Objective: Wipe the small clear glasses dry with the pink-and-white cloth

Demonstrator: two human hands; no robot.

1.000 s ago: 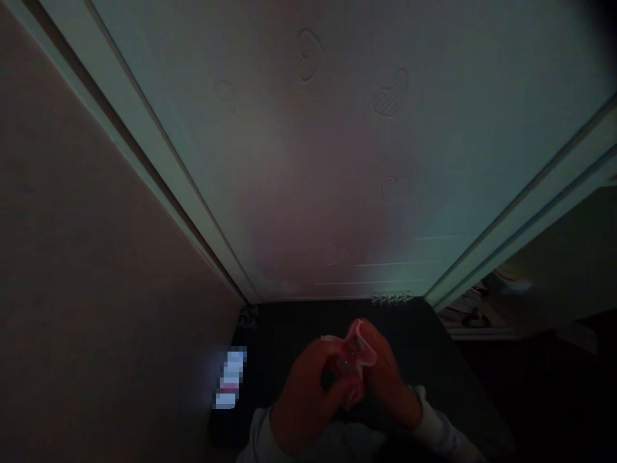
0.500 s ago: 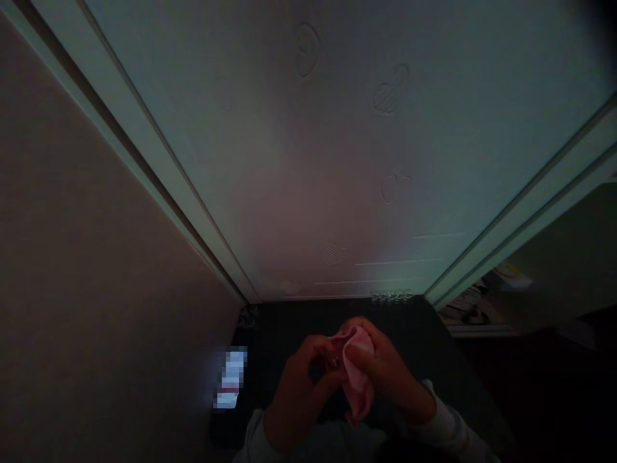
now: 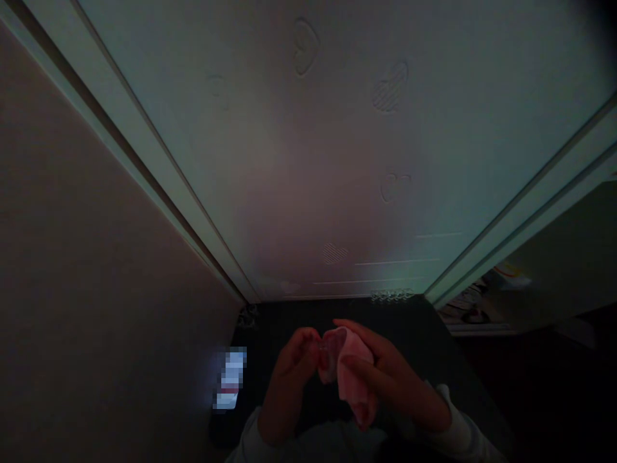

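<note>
A pink cloth (image 3: pixel 354 379) hangs from my right hand (image 3: pixel 385 370), whose fingers are wrapped round it. Just to its left, my left hand (image 3: pixel 295 360) has its fingers pinched at the edge of a small clear item (image 3: pixel 326 350), which lies against the cloth's upper fold. The item's exact shape is too dark to tell. Both hands are close together above a dark surface (image 3: pixel 308 315).
A lit screen (image 3: pixel 230 379) lies at the left. Several small clear objects (image 3: pixel 393 296) stand in a row along the foot of a pale panel with heart shapes (image 3: pixel 337 161). A brown wall (image 3: pixel 120 289) rises at the left; shelf items (image 3: pixel 475 302) show at the right.
My left hand has moved a little left and up, away from my right hand. The pink cloth is now spread wider, and more of it shows between the hands.
</note>
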